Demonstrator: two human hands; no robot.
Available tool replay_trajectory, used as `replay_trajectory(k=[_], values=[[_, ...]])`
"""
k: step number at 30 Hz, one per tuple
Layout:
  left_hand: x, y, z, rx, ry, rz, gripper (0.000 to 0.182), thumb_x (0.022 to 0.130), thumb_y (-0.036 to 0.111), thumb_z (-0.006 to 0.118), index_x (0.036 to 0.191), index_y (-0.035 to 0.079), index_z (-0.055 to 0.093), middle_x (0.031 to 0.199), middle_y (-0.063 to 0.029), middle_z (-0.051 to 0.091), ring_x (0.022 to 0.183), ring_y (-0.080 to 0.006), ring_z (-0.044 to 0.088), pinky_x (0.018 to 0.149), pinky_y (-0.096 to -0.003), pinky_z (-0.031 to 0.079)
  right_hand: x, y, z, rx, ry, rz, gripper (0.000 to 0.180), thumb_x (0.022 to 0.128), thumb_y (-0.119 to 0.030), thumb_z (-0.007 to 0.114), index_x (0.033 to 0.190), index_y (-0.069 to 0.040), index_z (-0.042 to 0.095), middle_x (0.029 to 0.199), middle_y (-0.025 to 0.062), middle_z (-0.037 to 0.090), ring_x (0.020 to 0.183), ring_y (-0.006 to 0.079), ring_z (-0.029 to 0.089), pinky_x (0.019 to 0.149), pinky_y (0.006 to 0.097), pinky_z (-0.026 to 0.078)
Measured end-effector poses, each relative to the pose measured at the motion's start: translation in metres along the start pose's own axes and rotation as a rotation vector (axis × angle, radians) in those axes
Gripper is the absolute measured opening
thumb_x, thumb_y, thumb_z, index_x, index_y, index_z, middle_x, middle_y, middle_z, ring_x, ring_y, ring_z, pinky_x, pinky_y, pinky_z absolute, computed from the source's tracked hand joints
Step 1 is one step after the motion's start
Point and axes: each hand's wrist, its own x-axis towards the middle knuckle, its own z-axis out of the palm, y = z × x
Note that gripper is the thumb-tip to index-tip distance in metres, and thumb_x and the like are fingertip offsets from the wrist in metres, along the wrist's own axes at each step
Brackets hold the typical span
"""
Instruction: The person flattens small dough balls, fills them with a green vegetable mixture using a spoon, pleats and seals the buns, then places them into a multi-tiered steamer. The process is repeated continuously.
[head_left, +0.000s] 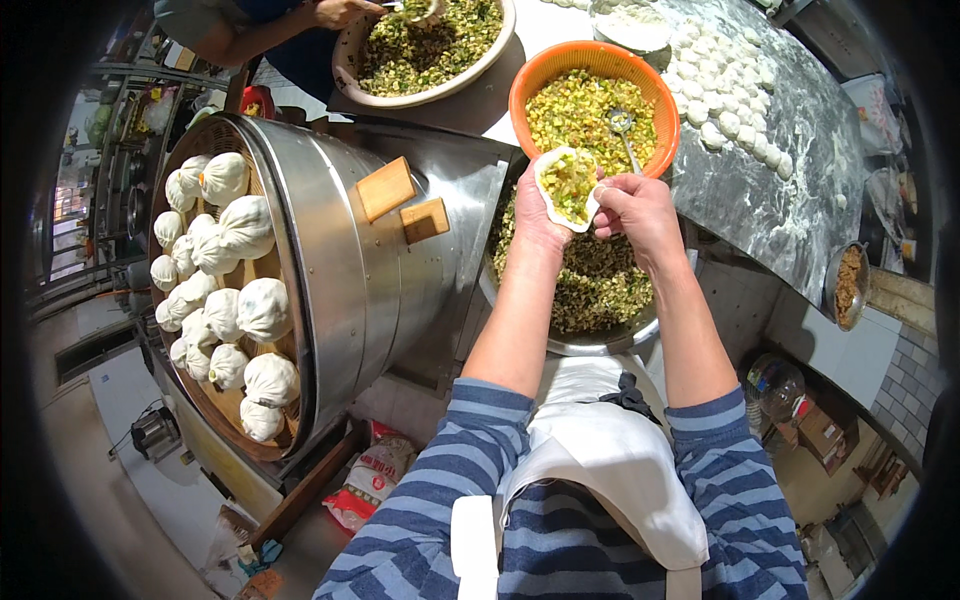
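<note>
My left hand (541, 217) cradles a round dough wrapper (568, 189) heaped with yellow and green chopped filling. The fingertips of my right hand (637, 214) pinch the wrapper's right edge. Just beyond my hands stands an orange plastic basket (520, 97) of similar filling, with a metal spoon (624, 135) resting in it. Beneath my hands is a large metal bowl (592, 346) of darker chopped filling, partly hidden by my forearms. To the left, a steamer (330, 247) bears several filled buns (264, 309) on its top tier.
Small dough pieces (712, 90) lie on the floured worktop (806, 187), near a bowl of flour (634, 30). A small bowl of brown filling (847, 285) is at the right edge. Another person's hand (349, 13) is over a white basin of filling (427, 94). Wooden handles (386, 189) jut from the steamer.
</note>
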Motion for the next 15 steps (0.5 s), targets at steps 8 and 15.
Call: replay_trajectory(k=[8, 15], values=[[-0.006, -0.013, 0.012, 0.105, 0.091, 0.022, 0.031, 0.095, 0.029, 0.058, 0.109, 0.001, 0.064, 0.096, -0.0142, 0.072, 0.080, -0.0280, 0.072, 0.070, -0.0415, 0.062, -0.001, 0.008, -0.007, -0.018, 0.061, -0.029, 0.018, 0.090, -0.007, 0.066, 0.099, 0.009, 0.067, 0.075, 0.0078, 0.067, 0.058, 0.0105, 0.064, 0.051, 0.0256, 0.055], [-0.007, -0.018, 0.001, 0.170, 0.169, 0.050, 0.023, 0.094, 0.023, 0.062, 0.104, 0.002, 0.065, 0.092, -0.0106, 0.072, 0.078, -0.0234, 0.072, 0.070, -0.0390, 0.063, -0.008, 0.016, -0.013, -0.215, 0.080, -0.093, 0.019, 0.088, -0.007, 0.067, 0.098, 0.008, 0.069, 0.070, 0.0023, 0.064, 0.055, 0.0078, 0.058, 0.049, 0.0233, 0.049]])
